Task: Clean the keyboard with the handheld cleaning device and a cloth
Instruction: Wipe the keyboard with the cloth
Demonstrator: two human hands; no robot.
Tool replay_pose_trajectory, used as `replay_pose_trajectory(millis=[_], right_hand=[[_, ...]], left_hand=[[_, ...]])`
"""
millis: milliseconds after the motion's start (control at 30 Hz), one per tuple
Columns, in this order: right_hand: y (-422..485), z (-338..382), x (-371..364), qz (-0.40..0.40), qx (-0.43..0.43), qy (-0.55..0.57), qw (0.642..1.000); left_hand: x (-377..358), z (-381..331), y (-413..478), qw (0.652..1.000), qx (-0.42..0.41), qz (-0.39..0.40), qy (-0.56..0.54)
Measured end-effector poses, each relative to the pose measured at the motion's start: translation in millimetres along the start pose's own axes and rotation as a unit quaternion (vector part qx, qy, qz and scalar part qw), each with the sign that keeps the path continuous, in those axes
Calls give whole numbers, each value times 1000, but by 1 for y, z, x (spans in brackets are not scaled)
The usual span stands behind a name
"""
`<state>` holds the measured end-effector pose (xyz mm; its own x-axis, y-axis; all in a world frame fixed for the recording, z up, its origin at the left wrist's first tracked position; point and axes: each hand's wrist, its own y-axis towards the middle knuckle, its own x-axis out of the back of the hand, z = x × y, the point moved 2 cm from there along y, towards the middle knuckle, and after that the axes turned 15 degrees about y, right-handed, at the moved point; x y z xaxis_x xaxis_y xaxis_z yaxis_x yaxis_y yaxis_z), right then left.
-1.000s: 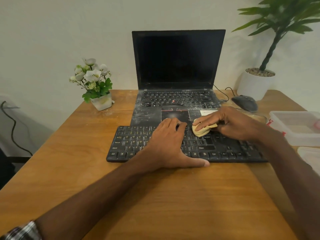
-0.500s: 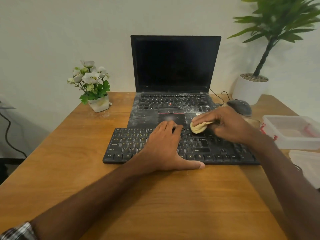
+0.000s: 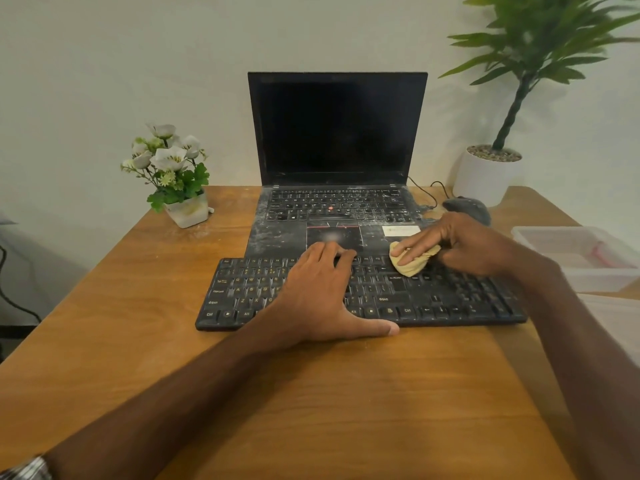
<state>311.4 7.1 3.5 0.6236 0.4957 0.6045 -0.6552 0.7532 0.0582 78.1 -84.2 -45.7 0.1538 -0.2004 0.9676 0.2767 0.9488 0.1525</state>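
A black, dusty keyboard lies across the wooden desk in front of a laptop. My left hand rests flat on the keyboard's middle, fingers straight, thumb along the front edge. My right hand holds a bunched yellow cloth and presses it on the top key rows, right of centre. No handheld cleaning device shows.
The open laptop, powdered with dust, stands behind the keyboard. A mouse and a white potted plant are at the back right. A small flower pot sits back left. A clear plastic tub is on the right.
My right hand has slid the cloth a little along the upper key rows. The left hand has stayed in place. The camera has tilted, so the scene sits lower in the frame.
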Motion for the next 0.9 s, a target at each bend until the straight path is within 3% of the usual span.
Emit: replay_pose_trajectory(millis=[400, 633, 767, 900], right_hand=[[-12, -10, 25, -22, -78, -20, 997], [-12, -7, 26, -94, -15, -38, 995], [-6, -9, 14, -23, -51, -21, 998], [-13, -11, 23, -25, -75, 5, 997]], left_hand=[[-1, 1, -2, 1000, -3, -10, 1], [-2, 1, -1, 1000, -6, -20, 3], [-1, 1, -1, 1000, -5, -21, 2], [0, 1, -1, 1000, -4, -22, -3]])
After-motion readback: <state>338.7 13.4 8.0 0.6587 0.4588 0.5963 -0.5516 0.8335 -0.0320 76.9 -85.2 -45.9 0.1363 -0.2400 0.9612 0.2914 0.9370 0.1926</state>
